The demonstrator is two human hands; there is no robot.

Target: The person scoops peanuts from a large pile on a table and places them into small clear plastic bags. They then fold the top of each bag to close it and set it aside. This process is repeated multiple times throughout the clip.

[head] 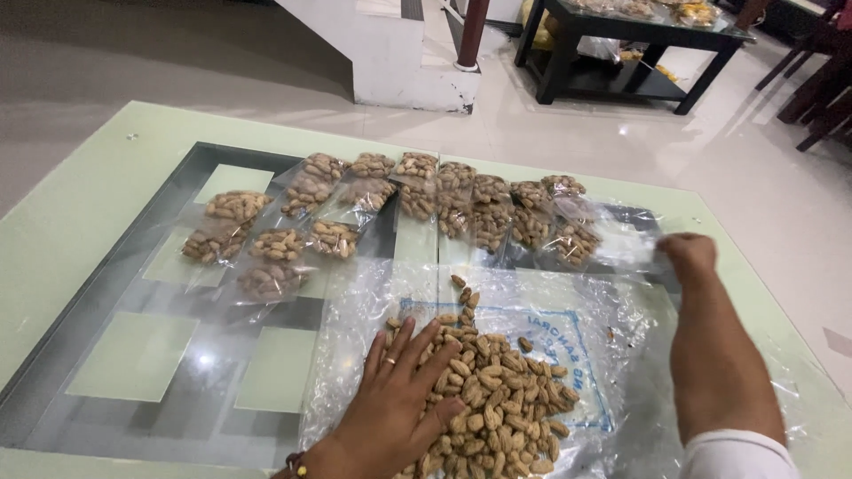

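I see a big glass bench [80, 231] with pale green edges and grey squares, and it fills most of the frame. Past it, at the top, is a shiny light floor [621, 142], with a white step block [390, 53] at the top middle and a dark low table [621, 44] at the top right.

On the bench, in the lower middle, lies a large clear plastic sheet [355, 310] with blue print on it. A pile of peanuts [497, 399] in their shells sits on this sheet, near the bottom middle of the frame.

Across the middle of the frame is a row of small clear bags of peanuts [444, 200]. More of these bags lie to the left, a bit lower down.

My right hand [688, 255] is at the right of the frame, closed in a pinch on an empty small clear bag [626, 244]. That bag lies just beside the right end of the row.

My left hand [399, 390] is at the bottom middle. It lies flat and spread out, holding nothing, with its fingers [426, 350] touching the left side of the peanut pile. It has a ring [389, 361] on one finger.
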